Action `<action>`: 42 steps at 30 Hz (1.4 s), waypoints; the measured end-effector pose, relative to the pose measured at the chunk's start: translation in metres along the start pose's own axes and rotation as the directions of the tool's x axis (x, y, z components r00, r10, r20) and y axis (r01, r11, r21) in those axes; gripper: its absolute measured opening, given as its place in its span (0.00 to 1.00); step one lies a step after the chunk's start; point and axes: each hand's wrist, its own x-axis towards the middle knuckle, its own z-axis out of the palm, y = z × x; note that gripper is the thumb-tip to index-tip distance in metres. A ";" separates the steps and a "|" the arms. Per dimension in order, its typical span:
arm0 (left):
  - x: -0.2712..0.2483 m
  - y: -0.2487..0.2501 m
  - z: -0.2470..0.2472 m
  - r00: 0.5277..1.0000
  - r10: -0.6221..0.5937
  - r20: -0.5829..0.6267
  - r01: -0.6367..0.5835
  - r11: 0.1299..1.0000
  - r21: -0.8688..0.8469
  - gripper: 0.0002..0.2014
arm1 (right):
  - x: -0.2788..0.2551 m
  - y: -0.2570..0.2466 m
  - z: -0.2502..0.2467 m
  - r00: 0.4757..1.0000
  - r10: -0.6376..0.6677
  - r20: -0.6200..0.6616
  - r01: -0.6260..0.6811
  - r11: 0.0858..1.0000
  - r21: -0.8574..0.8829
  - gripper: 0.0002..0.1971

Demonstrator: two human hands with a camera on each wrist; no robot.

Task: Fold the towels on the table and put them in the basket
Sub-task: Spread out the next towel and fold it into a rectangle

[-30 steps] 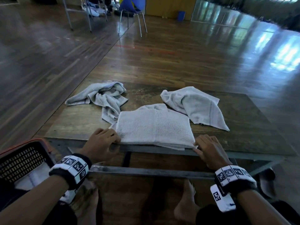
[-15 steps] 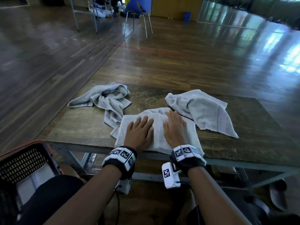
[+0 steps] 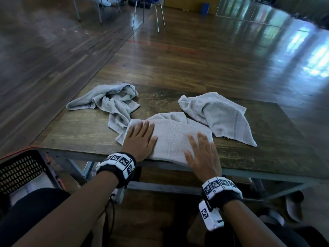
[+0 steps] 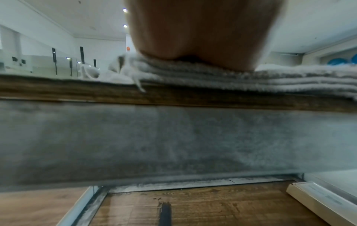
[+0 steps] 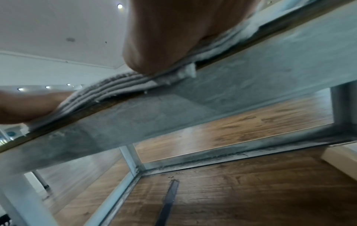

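Note:
A folded grey towel [image 3: 170, 138] lies at the near edge of the wooden table [image 3: 267, 157]. My left hand [image 3: 139, 139] presses flat on its left end, fingers straight. My right hand [image 3: 203, 155] presses flat on its right end. In the left wrist view the folded towel [image 4: 251, 79] shows stacked layers under my palm [image 4: 203, 30]. The right wrist view shows the same layered edge [image 5: 115, 87] under my right palm [image 5: 173, 33]. A crumpled towel [image 3: 114, 102] lies at the back left, and another loose towel [image 3: 222, 114] lies at the back right. The black basket [image 3: 23, 168] stands at the lower left, beside the table.
The table has a grey metal frame [image 3: 178, 168] under its front edge. Chairs [image 3: 147, 11] stand far back on the wooden floor. A sandal [image 3: 293, 204] lies on the floor at the right. My legs are below the table edge.
My hands moved from the towel's near corners onto its top, then slid apart, the left one leftward and the right one rightward, smoothing it flat.

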 end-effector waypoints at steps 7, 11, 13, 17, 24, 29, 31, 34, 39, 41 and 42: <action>-0.046 -0.029 -0.011 0.995 0.095 -0.027 -0.093 0.993 0.071 0.34 | -0.025 0.033 -0.011 0.993 0.093 0.069 -0.096 0.994 0.042 0.30; -0.070 -0.039 -0.019 0.978 -0.067 -0.197 0.045 0.992 -0.117 0.22 | -0.011 0.006 -0.037 0.995 0.077 -0.066 -0.069 0.991 0.116 0.30; -0.076 -0.041 -0.024 0.957 -0.210 -0.200 0.160 0.958 -0.239 0.18 | 0.009 -0.021 -0.054 0.987 0.022 -0.158 -0.003 0.993 0.120 0.28; -0.082 -0.044 -0.027 0.962 -0.272 -0.037 0.215 0.829 -0.517 0.07 | 0.056 -0.081 -0.073 0.980 -0.141 -0.143 0.165 0.972 0.168 0.21; -0.065 -0.050 -0.025 0.908 -0.382 0.172 0.409 0.722 -0.558 0.18 | 0.137 -0.149 -0.059 0.911 -0.300 0.284 0.311 0.950 0.006 0.19; -0.052 -0.053 -0.029 0.897 -0.324 0.302 0.439 0.735 -0.516 0.19 | 0.162 -0.169 -0.050 0.837 -0.253 0.485 0.251 0.965 0.070 0.21; -0.050 -0.054 -0.032 0.897 -0.297 0.329 0.432 0.747 -0.505 0.20 | 0.164 -0.172 -0.053 0.826 -0.267 0.496 0.229 0.964 0.137 0.21; -0.050 -0.054 -0.042 0.901 -0.274 0.337 0.422 0.739 -0.525 0.17 | 0.162 -0.170 -0.064 0.825 -0.349 0.445 0.217 0.922 0.321 0.17; -0.054 -0.048 -0.080 0.943 -0.308 0.127 0.311 0.676 -0.668 0.11 | 0.158 -0.156 -0.106 0.910 -0.328 0.254 0.185 0.869 0.459 0.05; -0.056 -0.041 -0.099 0.941 -0.339 -0.022 0.221 0.662 -0.716 0.10 | 0.154 -0.145 -0.124 0.947 -0.277 0.161 0.157 0.839 0.521 0.05; -0.056 -0.036 -0.106 0.934 -0.340 -0.110 0.161 0.675 -0.720 0.09 | 0.151 -0.137 -0.132 0.960 -0.261 0.106 0.163 0.822 0.545 0.06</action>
